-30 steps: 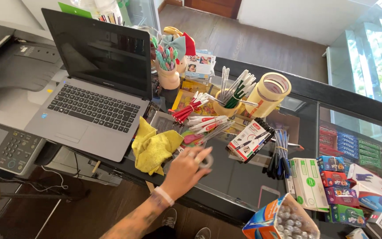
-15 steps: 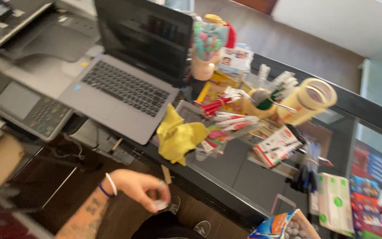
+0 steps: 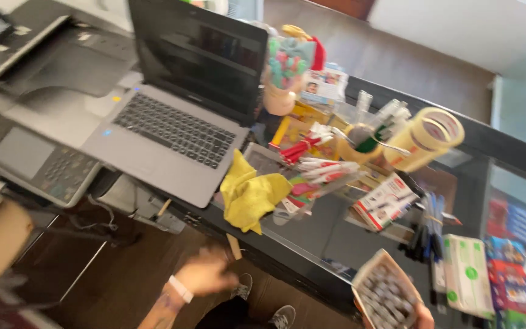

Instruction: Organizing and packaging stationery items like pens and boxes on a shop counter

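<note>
Left hand (image 3: 205,275), blurred below the counter's (image 3: 312,231) near edge, grip indiscernible; our right hand (image 3: 422,315) grasps a box of small round pieces (image 3: 386,293) at the near right corner, tilted open-side up for access.

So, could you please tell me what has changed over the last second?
The left hand has pulled back off the counter, where it touched a small object, and now hangs blurred below its edge above the floor; whether it holds anything cannot be told. The right hand keeps holding the box of small round items. The laptop, yellow cloth and tape rolls stayed put.
</note>
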